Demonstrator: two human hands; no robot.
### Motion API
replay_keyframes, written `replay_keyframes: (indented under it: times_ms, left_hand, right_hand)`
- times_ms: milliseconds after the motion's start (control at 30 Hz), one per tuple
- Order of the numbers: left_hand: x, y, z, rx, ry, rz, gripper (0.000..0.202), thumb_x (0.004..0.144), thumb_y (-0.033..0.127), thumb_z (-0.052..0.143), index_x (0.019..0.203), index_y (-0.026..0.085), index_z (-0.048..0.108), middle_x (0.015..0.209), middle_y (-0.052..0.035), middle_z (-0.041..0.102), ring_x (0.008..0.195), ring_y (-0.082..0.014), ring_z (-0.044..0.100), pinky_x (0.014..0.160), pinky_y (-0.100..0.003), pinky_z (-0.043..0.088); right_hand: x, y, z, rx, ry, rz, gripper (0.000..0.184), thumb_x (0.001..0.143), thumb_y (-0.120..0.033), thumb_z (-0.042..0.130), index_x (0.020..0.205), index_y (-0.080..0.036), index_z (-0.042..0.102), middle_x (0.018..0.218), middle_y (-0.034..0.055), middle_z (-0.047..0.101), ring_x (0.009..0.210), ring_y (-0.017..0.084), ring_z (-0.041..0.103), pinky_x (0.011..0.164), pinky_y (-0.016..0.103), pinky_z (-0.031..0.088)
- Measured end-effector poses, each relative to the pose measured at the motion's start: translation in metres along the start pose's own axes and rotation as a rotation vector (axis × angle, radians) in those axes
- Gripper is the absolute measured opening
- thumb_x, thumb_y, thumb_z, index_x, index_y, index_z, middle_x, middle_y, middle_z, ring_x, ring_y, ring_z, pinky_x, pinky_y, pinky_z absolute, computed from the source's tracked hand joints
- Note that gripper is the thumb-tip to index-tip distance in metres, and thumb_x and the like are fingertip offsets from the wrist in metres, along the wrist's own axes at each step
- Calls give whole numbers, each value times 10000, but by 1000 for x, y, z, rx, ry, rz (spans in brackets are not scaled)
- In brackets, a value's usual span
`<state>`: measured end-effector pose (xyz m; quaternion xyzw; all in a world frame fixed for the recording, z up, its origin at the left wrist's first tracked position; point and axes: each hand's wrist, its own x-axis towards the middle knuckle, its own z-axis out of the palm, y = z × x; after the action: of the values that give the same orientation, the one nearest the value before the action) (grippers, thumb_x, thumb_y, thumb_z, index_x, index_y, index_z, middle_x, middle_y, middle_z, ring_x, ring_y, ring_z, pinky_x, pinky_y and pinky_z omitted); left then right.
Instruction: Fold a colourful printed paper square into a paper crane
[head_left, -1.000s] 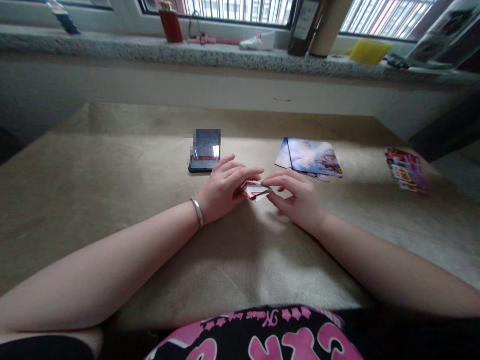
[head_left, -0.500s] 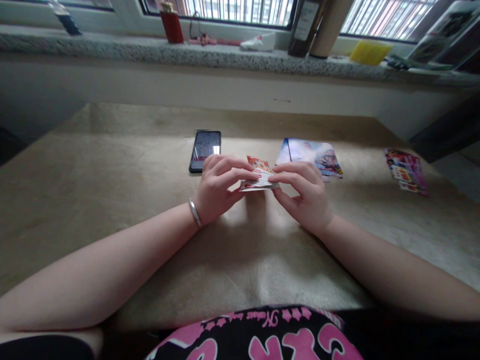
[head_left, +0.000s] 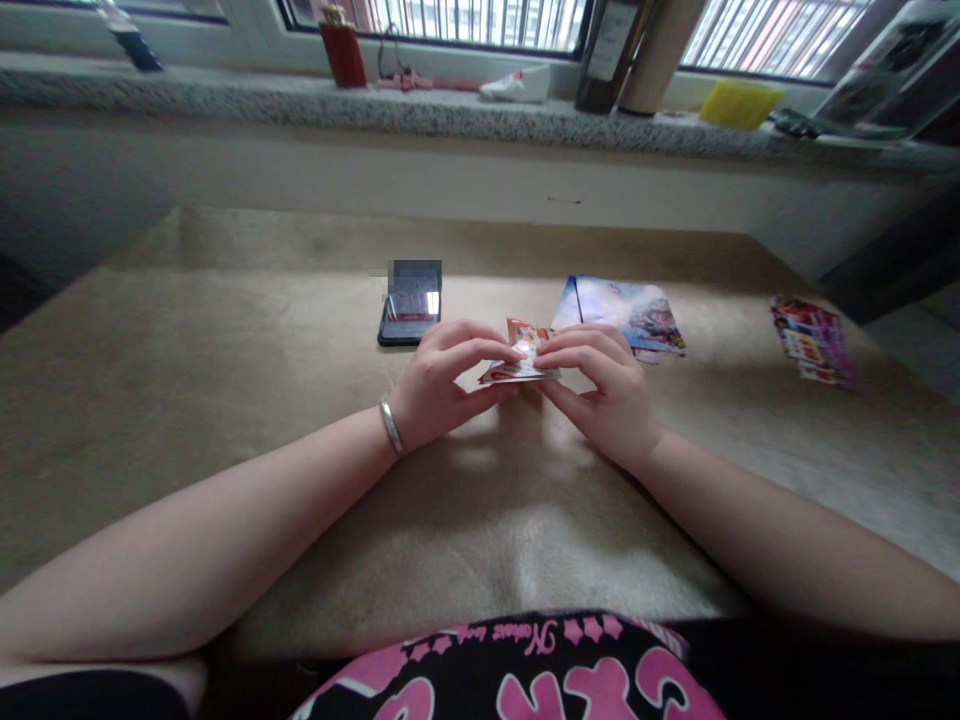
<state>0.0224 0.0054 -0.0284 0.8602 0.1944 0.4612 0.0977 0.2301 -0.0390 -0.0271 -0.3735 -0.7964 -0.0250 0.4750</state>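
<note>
A small folded piece of printed paper (head_left: 522,355), red and white, is held just above the tan table (head_left: 225,380) between both hands. My left hand (head_left: 442,385), with a silver bangle on its wrist, pinches the paper's left side with curled fingers. My right hand (head_left: 600,390) pinches the right side, fingertips meeting the left hand's over the paper. Part of the paper is hidden behind the fingers.
A black phone (head_left: 410,305) lies just beyond my left hand. A stack of blue picture sheets (head_left: 626,315) lies past my right hand, and a pink printed sheet (head_left: 811,340) lies at the far right. The windowsill (head_left: 450,110) holds bottles and boxes.
Both hands lifted the folded paper off the table and turned it upright, then drew their fingertips closer together over it. Nothing else moved.
</note>
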Motion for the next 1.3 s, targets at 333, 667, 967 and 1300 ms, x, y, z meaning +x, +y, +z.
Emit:
replay_keyframes:
  times_ms: [333,667,967,1300]
  left_hand:
    - [0,2,-1,-91,8,-16,103,867,178,621,947,190,684,974,-44,683,894,-111,644,825,-248,532]
    - [-1,-1,0,-85,9,-51,80,868,205,618,911,193,685,936,-41,685,874,-116,643,827,-270,542]
    - [1,3,0,-42,67,21,114,819,244,689,920,202,657,986,-39,662,910,-125,623,844,-290,524]
    - [1,1,1,-52,57,-56,48,864,204,619,843,174,650,855,-30,663,809,-108,621,768,-257,534]
  right_hand:
    - [1,0,0,2,26,-32,86,803,-228,686,859,-272,637,905,27,710,910,207,637,827,407,496]
    - [2,-2,0,17,-14,-22,92,813,-212,658,868,-279,630,921,15,708,927,202,629,841,405,490]
    - [-1,2,-4,-43,83,-56,176,794,-151,657,890,-296,629,953,12,702,962,217,622,866,433,497]
    - [-1,3,-1,-52,31,-23,148,797,-175,654,888,-289,632,989,18,702,981,219,620,885,437,487]
